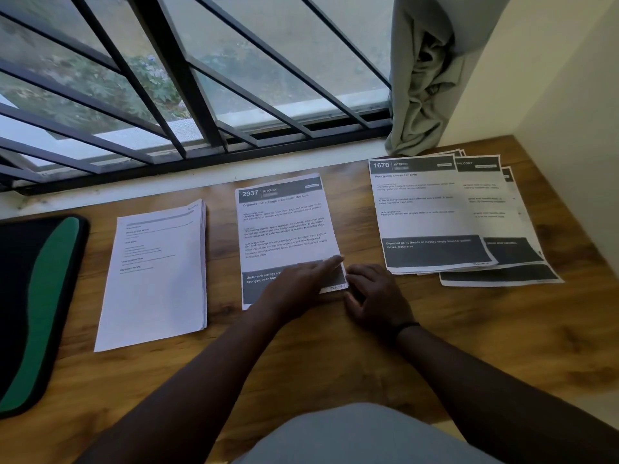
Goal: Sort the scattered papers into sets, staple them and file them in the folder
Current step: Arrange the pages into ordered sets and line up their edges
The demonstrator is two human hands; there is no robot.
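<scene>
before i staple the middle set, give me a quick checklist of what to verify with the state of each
1. Middle 2937 sheet held down: ok, left hand lies flat on its lower part.
2. Corner squared: cannot tell, right hand curls at the lower right corner and hides the edges.
3. Stapler within reach: not ok, none is in view.
4. Other piles kept apart: ok, the left stack and the fanned 1670 sheets lie clear of the middle one.
5. Right pile tidy: not ok, its sheets are splayed.
6. Folder ready: cannot tell, it lies at the left edge, partly cut off.
</scene>
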